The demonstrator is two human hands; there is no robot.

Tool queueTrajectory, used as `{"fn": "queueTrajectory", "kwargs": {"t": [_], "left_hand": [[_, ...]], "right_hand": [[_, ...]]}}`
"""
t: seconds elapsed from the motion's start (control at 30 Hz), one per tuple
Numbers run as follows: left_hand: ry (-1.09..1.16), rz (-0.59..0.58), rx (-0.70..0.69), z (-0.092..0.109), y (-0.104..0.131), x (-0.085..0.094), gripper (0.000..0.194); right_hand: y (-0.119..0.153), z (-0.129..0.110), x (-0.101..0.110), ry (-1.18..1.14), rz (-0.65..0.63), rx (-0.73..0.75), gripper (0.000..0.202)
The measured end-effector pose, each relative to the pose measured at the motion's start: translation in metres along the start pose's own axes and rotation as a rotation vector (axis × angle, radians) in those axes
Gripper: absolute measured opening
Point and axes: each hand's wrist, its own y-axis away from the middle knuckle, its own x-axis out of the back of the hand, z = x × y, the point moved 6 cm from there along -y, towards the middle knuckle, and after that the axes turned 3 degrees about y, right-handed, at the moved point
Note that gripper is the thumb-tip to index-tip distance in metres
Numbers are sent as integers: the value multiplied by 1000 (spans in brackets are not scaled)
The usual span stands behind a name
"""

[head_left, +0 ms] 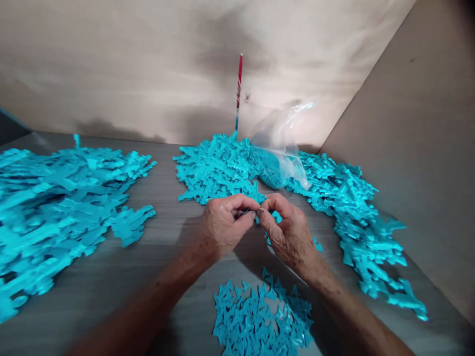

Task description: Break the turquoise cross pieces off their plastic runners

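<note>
My left hand and my right hand meet over the middle of the table, fingertips pinched together. Whatever lies between the fingertips is too small and covered to make out. Just beyond them is a heap of small turquoise plastic pieces. A few loose turquoise pieces show behind and beside my right hand. Closer to me, below my hands, lies a spread of small pointed turquoise pieces.
Large flat turquoise pieces are piled at the left, and another pile runs along the right wall. A clear plastic bag with turquoise pieces lies at the back. A red stick stands upright in the middle heap. Wooden panels enclose the table.
</note>
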Motion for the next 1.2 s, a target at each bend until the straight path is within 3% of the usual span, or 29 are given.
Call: {"fn": "queueTrajectory", "kwargs": {"t": [0.23,0.43,0.57,0.7,0.9,1.2], "left_hand": [[136,40,-27,16,-27,15,11],[352,107,8,17,-27,28,19],[383,96,17,15,-25,32,25],[192,101,-64,23,-22,37,25],[-194,171,-311,46,-16,46,25],[-290,156,-418,56,-11,44,22]], "right_hand": [[-32,-9,12,-86,53,66,11],[-48,-16,15,-246,-41,12,14],[-51,-20,15,-255,-115,97,13],[-49,-26,19,-211,-93,243,14],[-48,-32,22,-222,-40,271,15],[-44,-38,16,-168,45,355,14]]}}
